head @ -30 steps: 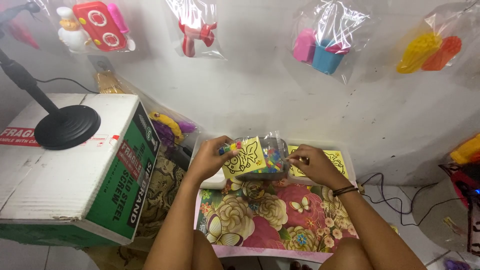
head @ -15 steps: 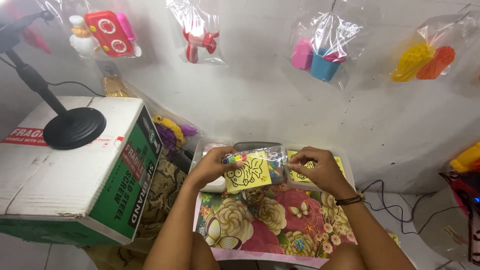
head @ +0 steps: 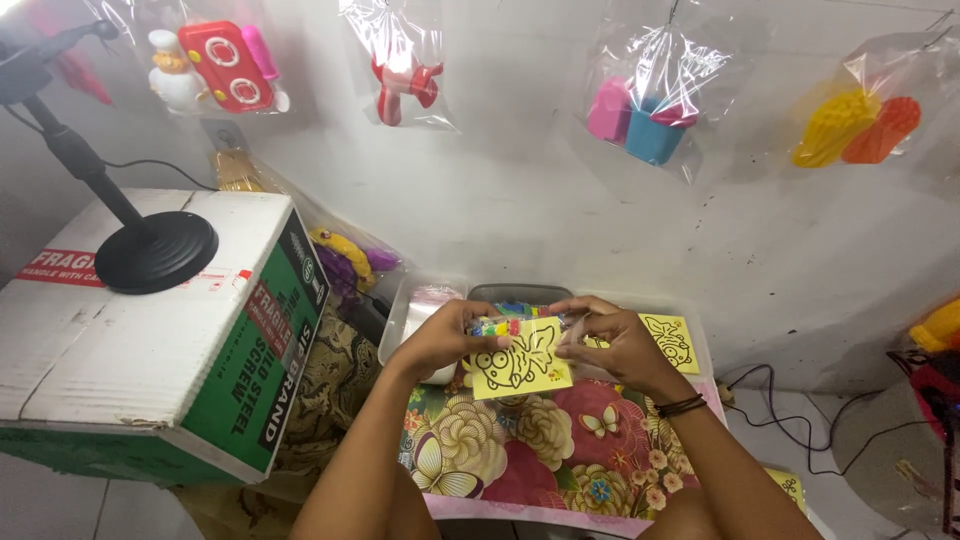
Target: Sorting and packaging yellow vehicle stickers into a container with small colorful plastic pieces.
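Both my hands hold a small clear packet [head: 520, 358] with a yellow card showing a black line drawing and several coloured bits along its top. My left hand [head: 445, 335] grips its left edge. My right hand [head: 610, 345] pinches the top right edge, a dark band on that wrist. The packet hovers over a floral cloth [head: 540, 450] on my lap, in front of a clear plastic tub [head: 400, 320]. Another yellow drawing card [head: 672, 340] lies in the tub behind my right hand.
A white and green cardboard box [head: 150, 340] stands at left with a black round lamp base [head: 155, 250] on it. Bagged plastic toys [head: 640, 110] hang on the wall. Black cables [head: 780, 400] trail at right. A bagged purple and yellow toy [head: 345, 262] leans behind the box.
The packet has been lowered and turned flat toward me, its yellow card now facing up. Both hands dropped slightly with it.
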